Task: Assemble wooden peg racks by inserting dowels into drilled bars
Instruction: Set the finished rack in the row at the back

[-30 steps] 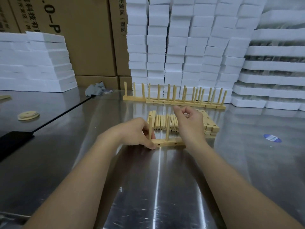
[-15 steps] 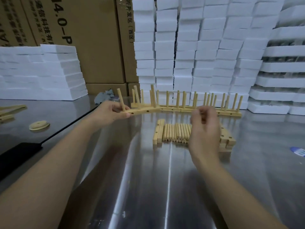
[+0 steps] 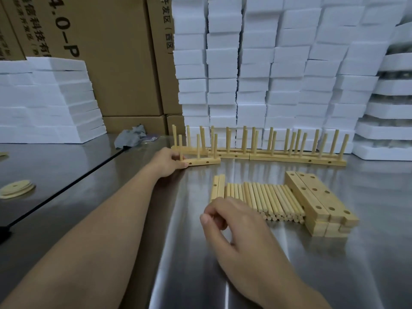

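Left hand (image 3: 170,161) was at centre-left of the frame, fingers wrapped round the left end of a small peg rack (image 3: 201,162). That one sat on the steel table (image 3: 200,275), right in front of the row of finished racks (image 3: 289,155). Right hand (image 3: 236,224) hung lower centre, fingers loosely curled with nothing visibly in them, over the near left end of the loose dowels (image 3: 272,201). Drilled bars (image 3: 316,197) were stacked just right of those.
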The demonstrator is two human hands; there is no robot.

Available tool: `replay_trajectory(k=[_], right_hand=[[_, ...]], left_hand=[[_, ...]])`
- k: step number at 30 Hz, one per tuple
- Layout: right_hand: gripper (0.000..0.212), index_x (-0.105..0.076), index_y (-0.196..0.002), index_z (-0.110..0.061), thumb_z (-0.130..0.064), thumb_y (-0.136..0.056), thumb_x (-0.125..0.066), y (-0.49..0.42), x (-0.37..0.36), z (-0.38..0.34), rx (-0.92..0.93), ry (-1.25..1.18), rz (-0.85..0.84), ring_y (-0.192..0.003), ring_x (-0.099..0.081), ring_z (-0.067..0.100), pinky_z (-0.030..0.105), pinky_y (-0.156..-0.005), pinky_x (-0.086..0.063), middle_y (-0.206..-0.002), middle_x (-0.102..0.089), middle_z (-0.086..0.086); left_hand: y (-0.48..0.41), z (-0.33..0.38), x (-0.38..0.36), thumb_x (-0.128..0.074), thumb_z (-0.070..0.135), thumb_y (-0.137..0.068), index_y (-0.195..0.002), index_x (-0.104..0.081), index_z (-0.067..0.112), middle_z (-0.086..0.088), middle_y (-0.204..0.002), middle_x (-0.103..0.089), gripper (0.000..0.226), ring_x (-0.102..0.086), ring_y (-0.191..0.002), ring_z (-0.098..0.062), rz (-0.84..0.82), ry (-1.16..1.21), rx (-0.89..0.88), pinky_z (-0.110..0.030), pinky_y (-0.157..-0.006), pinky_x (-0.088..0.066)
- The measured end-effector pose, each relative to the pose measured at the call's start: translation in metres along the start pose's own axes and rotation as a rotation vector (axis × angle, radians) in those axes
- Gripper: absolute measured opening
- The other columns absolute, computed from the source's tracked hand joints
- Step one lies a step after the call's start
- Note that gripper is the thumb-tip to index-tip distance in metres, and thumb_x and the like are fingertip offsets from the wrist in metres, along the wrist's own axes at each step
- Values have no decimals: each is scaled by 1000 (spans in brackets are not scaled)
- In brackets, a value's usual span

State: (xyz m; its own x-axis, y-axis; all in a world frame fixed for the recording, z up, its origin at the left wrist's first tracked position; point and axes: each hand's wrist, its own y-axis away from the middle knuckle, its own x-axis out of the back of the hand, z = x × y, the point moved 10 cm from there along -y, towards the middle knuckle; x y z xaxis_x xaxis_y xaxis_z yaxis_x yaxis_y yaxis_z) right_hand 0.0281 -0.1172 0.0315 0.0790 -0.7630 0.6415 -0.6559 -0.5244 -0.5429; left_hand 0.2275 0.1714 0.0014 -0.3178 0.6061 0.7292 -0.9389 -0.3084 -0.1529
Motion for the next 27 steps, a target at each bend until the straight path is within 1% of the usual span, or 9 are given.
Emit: replay_trajectory(k=[3, 6, 8, 11, 15, 19, 22, 25, 27], right_hand=[[28, -49, -87, -40, -60, -99, -34, -1, -1, 2, -11, 11, -6, -97, -55, 6, 27, -78, -47, -92, -53, -19], [30, -48, -85, -41, -63, -96, -30, -3, -2, 5, -29, 12, -14, -97, -55, 5, 25, -77, -47, -93, -53, -20], [31, -50, -87, -39, -62, -96, -31, -3, -3, 6, -33, 7, -18, -96, -55, 5, 25, -76, -47, -91, -53, -18], [29, -51, -88, -37, -60, -96, -34, -3, -3, 7, -42, 9, -17, -94, -54, 5, 25, -76, -47, -90, -53, -17], [26, -49, -87, -38, -57, -96, -36, -4, -3, 7, -51, 5, -25, -90, -53, 4, 24, -76, -45, -86, -51, -17], [22, -48, -88, -38, -54, -99, -39, -4, -5, 7, -59, 4, -48, -90, -51, 3, 21, -72, -40, -85, -50, -16], [20, -45, -87, -40, -54, -100, -40, -4, -4, 6, -69, 8, -61, -90, -49, -1, 18, -67, -34, -87, -49, -18], [19, -43, -88, -40, -53, -103, -43, -3, -5, 5, -63, 19, -83, -88, -46, -4, 17, -67, -32, -84, -48, -17], [20, -42, -89, -40, -52, -104, -44, -4, -7, 3, -55, 22, -102, -88, -45, -6, 16, -67, -31, -84, -47, -17]], left_hand=[[-16, 13, -13, -85, 31, -92, -99, -79, 30, 0, -113, -72, 10, -63, -108, -22, -8, 1, -24, -33, -94, -48], [-25, 26, -27, -86, 31, -92, -97, -79, 27, 4, -100, -74, 9, -65, -90, -15, -20, -3, -33, -24, -71, -44], [-28, 34, -35, -86, 32, -92, -98, -79, 24, 7, -95, -73, 12, -63, -83, -8, -36, 8, -34, -23, -67, -43], [-31, 48, -50, -85, 33, -92, -99, -80, 20, 7, -91, -72, 15, -65, -89, -15, -77, 17, -41, -31, -75, -47], [-33, 69, -66, -86, 33, -92, -100, -81, 21, -1, -93, -76, 16, -69, -90, -22, -116, 50, -74, -35, -77, -52], [-33, 86, -74, -84, 31, -93, -109, -80, 19, -4, -104, -78, 21, -71, -100, -24, -147, 37, -113, -42, -94, -57], [-35, 89, -70, -83, 28, -94, -114, -80, 18, -1, -110, -75, 22, -68, -106, -22, -153, 1, -113, -38, -92, -53], [-39, 88, -65, -84, 29, -94, -113, -81, 16, 10, -110, -72, 23, -63, -108, -17, -213, -26, -126, -28, -82, -45], [-39, 91, -70, -83, 30, -94, -116, -81, 18, 18, -109, -69, 26, -61, -108, -12, -259, -13, -144, -30, -88, -42]])
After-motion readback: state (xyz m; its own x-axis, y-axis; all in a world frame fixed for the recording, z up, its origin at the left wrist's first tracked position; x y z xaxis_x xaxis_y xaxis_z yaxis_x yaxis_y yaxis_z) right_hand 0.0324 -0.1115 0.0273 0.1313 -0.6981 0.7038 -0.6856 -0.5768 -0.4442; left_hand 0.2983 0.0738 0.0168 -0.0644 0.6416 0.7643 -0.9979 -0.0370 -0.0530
